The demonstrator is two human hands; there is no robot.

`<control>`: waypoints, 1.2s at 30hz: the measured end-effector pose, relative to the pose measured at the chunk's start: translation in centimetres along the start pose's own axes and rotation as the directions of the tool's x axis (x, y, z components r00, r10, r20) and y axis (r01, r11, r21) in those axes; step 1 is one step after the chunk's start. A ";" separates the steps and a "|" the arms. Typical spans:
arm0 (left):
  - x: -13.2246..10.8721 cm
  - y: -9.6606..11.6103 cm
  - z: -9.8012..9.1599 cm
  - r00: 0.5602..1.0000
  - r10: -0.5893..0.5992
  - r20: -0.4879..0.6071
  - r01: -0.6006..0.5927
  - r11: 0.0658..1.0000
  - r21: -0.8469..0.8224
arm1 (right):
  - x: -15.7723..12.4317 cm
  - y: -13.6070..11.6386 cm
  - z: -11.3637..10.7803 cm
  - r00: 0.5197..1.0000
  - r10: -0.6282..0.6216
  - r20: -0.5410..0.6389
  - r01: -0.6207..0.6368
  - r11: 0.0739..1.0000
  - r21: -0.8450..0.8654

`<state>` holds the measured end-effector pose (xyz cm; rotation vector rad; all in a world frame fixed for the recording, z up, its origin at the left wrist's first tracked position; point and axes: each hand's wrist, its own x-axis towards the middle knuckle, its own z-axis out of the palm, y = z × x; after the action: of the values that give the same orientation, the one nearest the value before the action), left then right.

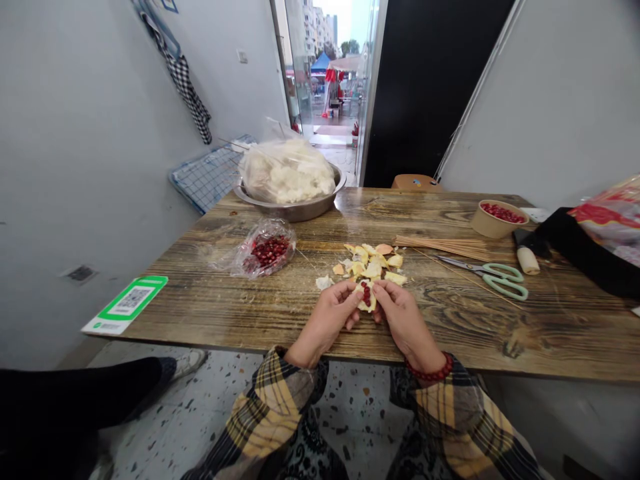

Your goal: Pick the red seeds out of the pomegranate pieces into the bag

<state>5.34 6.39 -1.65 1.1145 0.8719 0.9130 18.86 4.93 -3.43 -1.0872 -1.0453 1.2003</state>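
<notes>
Between my two hands is a pomegranate piece with red seeds showing in pale yellow rind. My left hand grips its left side with thumb and fingers. On its right side, my right hand pinches the same piece. Just beyond the hands lies a loose heap of pomegranate peel, yellow and whitish. To the left, a clear plastic bag holds red pomegranate seeds. More seeds fill a paper bowl at the right back of the wooden table.
Green-handled scissors and thin wooden sticks lie right of the peel. A metal basin with a bagged whitish mass stands at the back left. A QR-code card sits at the left edge. Another person's leg shows lower left.
</notes>
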 end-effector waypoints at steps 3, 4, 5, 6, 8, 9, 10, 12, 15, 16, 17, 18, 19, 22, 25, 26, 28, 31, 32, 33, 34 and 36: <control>0.1 -0.2 0.0 1.000 0.010 -0.018 -0.010 1.000 0.020 | -0.1 -0.3 0.2 0.999 -0.037 -0.011 0.036 0.998 -0.047; 0.1 -0.2 0.0 1.000 0.013 -0.025 -0.012 0.999 0.030 | -0.1 -0.4 0.2 0.999 -0.051 -0.002 0.051 0.997 -0.055; 0.1 -0.2 0.0 0.999 0.015 -0.030 -0.014 0.999 0.038 | -0.1 -0.3 0.2 0.998 -0.064 0.007 0.064 0.996 -0.063; 0.1 -0.2 0.1 0.999 0.017 -0.034 -0.015 0.999 0.045 | -0.1 -0.2 0.1 0.997 -0.074 0.017 0.076 0.994 -0.078; 0.0 -0.1 0.2 0.999 0.020 -0.035 -0.019 0.999 0.050 | 0.0 0.2 -0.1 0.995 -0.089 0.037 0.094 0.984 -0.149; 0.0 -0.1 0.3 0.999 0.021 -0.034 -0.019 0.999 0.047 | 0.1 0.4 -0.3 0.994 -0.095 0.046 0.102 0.975 -0.198; 0.0 0.0 0.3 0.999 0.021 -0.032 -0.020 0.999 0.041 | 0.1 0.7 -0.4 0.993 -0.101 0.055 0.112 0.962 -0.249; -0.1 -0.1 0.4 1.000 0.019 -0.025 -0.018 1.000 0.025 | 0.2 1.0 -0.6 0.990 -0.122 0.069 0.139 0.933 -0.331; 0.0 -0.3 0.6 1.000 0.015 -0.006 -0.015 1.000 0.002 | 0.2 1.3 -0.7 0.986 -0.153 0.073 0.169 0.914 -0.368; 0.0 -0.3 0.6 1.000 0.014 -0.002 -0.014 1.000 -0.004 | 0.2 1.3 -0.7 0.985 -0.158 0.068 0.172 0.913 -0.369; 0.1 -0.4 0.7 1.000 0.012 0.000 -0.012 1.000 -0.009 | 0.2 1.3 -0.6 0.985 -0.160 0.061 0.171 0.914 -0.368; 0.1 -0.5 0.7 1.000 0.011 0.002 -0.011 1.000 -0.016 | 0.1 1.3 -0.6 0.985 -0.161 0.054 0.170 0.915 -0.367; 0.1 -0.6 0.7 1.000 0.009 0.006 -0.009 1.000 -0.023 | 0.1 1.3 -0.6 0.986 -0.162 0.049 0.168 0.916 -0.365; 0.1 -0.7 0.8 1.000 0.004 0.019 -0.003 0.999 -0.052 | 0.0 1.3 -0.5 0.985 -0.166 0.046 0.171 0.917 -0.361; 0.1 -0.7 0.8 0.999 -0.001 0.034 0.004 0.997 -0.076 | 0.0 1.3 -0.5 0.981 -0.188 0.048 0.192 0.901 -0.390; 0.1 -0.6 0.8 0.999 -0.004 0.039 0.007 0.997 -0.078 | 0.1 1.2 -0.6 0.978 -0.203 0.045 0.203 0.888 -0.412; 0.1 -0.5 0.8 0.999 -0.013 0.042 0.015 0.998 -0.064 | 0.1 0.9 -0.6 0.970 -0.242 0.035 0.229 0.849 -0.477; 0.1 -0.2 0.7 1.000 -0.006 -0.009 0.006 1.000 -0.021 | 0.0 0.3 -0.6 0.952 -0.307 0.022 0.257 0.753 -0.606; 0.0 -0.1 0.6 0.999 0.008 -0.044 -0.008 1.000 -0.010 | -0.1 0.1 -0.6 0.946 -0.325 0.021 0.261 0.716 -0.647; 0.0 0.1 0.4 0.996 0.029 -0.086 -0.029 1.000 0.002 | -0.1 0.0 -0.6 0.941 -0.339 0.023 0.262 0.681 -0.684; -0.1 0.2 0.3 0.990 0.057 -0.130 -0.056 0.998 0.013 | -0.1 -0.2 -0.5 0.936 -0.351 0.026 0.263 0.648 -0.715; -0.2 0.4 0.1 0.976 0.115 -0.183 -0.110 0.993 0.033 | -0.2 -0.2 -0.5 0.929 -0.368 0.038 0.265 0.590 -0.762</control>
<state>5.29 6.22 -1.22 1.1203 0.9796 1.1161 19.35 4.68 -3.29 -1.4996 -1.6348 0.3478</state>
